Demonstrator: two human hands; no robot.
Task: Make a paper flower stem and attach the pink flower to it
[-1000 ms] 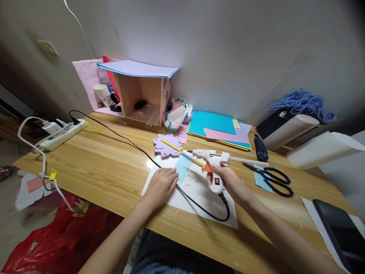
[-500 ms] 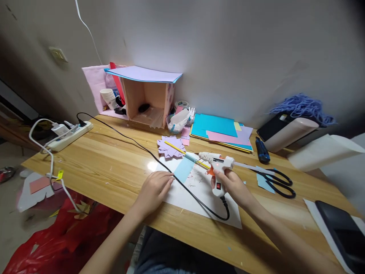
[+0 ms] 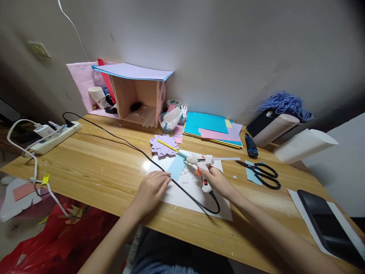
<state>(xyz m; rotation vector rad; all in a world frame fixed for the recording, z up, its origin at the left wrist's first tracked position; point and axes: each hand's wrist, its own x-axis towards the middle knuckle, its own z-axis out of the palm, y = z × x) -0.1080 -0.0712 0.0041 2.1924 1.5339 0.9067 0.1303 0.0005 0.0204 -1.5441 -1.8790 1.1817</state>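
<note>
My right hand [image 3: 218, 180] grips a white hot glue gun [image 3: 203, 165] by its handle, a finger by the orange trigger. A clear glue stick [image 3: 226, 159] sticks out of its back. The gun's nozzle reaches the blue-wrapped part of a thin yellow stick [image 3: 168, 146]. A light blue paper strip [image 3: 176, 168] runs from that stick toward me over a stained white sheet [image 3: 185, 198]. My left hand [image 3: 152, 188] lies on the sheet's left side, fingers stretched out, tips by the strip's near corner and the gun's black cable [image 3: 188, 196].
A purple jagged-edged paper piece [image 3: 162, 150] lies beyond the sheet. Black scissors [image 3: 266, 175] rest at right, near a blue box cutter [image 3: 251, 146] and paper roll [image 3: 305, 146]. Coloured paper [image 3: 208, 121] and an open box [image 3: 139, 91] stand at the back; a power strip [image 3: 57, 137] sits left.
The glue gun has moved left and slightly down, bringing its nozzle over the blue-wrapped stick. My left hand stays by the paper strip. The whole view has shifted somewhat.
</note>
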